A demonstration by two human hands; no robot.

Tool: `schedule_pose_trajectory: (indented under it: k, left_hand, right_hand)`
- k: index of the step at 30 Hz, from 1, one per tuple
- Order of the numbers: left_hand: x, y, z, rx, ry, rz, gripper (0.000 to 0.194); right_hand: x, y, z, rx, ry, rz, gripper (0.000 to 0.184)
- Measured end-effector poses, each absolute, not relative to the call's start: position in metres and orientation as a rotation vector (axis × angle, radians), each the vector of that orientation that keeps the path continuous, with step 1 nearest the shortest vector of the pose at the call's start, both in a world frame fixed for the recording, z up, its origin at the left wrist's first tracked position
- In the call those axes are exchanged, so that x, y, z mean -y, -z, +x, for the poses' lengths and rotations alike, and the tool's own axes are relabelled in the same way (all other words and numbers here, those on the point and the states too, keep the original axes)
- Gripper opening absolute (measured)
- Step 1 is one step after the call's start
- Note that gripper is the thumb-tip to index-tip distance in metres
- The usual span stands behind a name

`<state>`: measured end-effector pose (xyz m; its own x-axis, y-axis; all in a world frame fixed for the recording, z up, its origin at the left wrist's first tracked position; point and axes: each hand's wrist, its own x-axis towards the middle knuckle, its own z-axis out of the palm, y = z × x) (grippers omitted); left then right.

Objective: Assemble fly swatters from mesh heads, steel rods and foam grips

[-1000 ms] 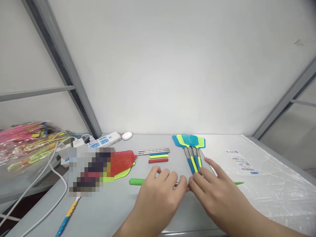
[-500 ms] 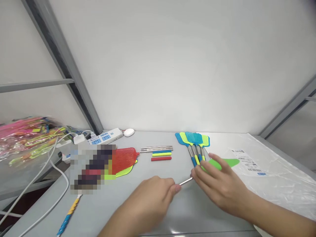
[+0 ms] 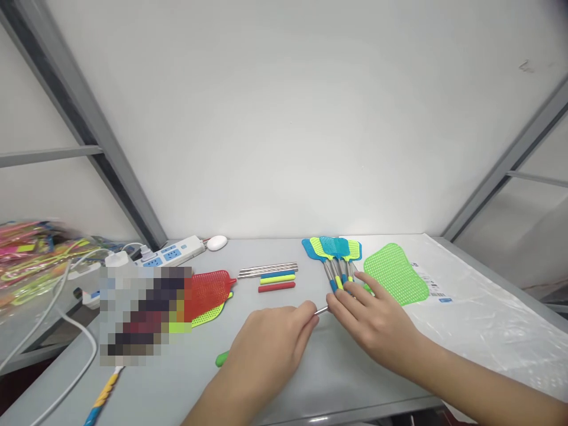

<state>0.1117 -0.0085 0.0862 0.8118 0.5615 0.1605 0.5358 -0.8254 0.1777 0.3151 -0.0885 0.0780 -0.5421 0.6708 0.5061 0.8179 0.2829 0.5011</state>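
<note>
My left hand [image 3: 276, 343] is closed around a green fly swatter, the end of its green handle [image 3: 221, 358] poking out at the left. A short bare piece of its metal rod [image 3: 322, 309] shows between my hands. My right hand [image 3: 371, 319] grips the rod farther along, its thumb hidden underneath. Beyond it, the perforated green swatter head [image 3: 394, 275] faces up over the plastic packaging. Just behind my right fingers lies a fanned row of blue and yellow-green fly swatters [image 3: 336, 254].
Metal rods [image 3: 268, 270] lie behind blue, yellow and red handle tubes [image 3: 277, 287]. Red swatter heads [image 3: 212, 290] overlap a yellow-green one at left, beside a pixelated patch. A power strip [image 3: 180, 253] with cables, bagged goods [image 3: 35, 260] and white plastic packaging [image 3: 479, 331] flank the table.
The green swatter has rolled over: its head, first edge-on, now shows its flat face. My left hand has shifted along it, and the handle end shows again at the left.
</note>
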Motion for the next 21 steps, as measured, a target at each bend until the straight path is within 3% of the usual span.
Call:
schedule_pose_trajectory:
  k: [11, 16, 21]
  left_hand:
    - [0.001, -0.047, 0.089, -0.715, -0.428, 3.210, 0.010]
    - [0.000, -0.052, 0.098, -0.706, -0.648, 3.256, 0.010]
    - [0.008, -0.061, 0.114, -0.653, -0.751, 3.259, 0.007]
  right_hand:
    - [0.110, -0.076, 0.358, 2.504, 0.948, -1.372, 0.024]
    - [0.110, -0.082, 0.341, 2.344, 0.971, -1.564, 0.024]
    - [0.102, -0.077, 0.314, 2.340, 0.797, -1.480, 0.016]
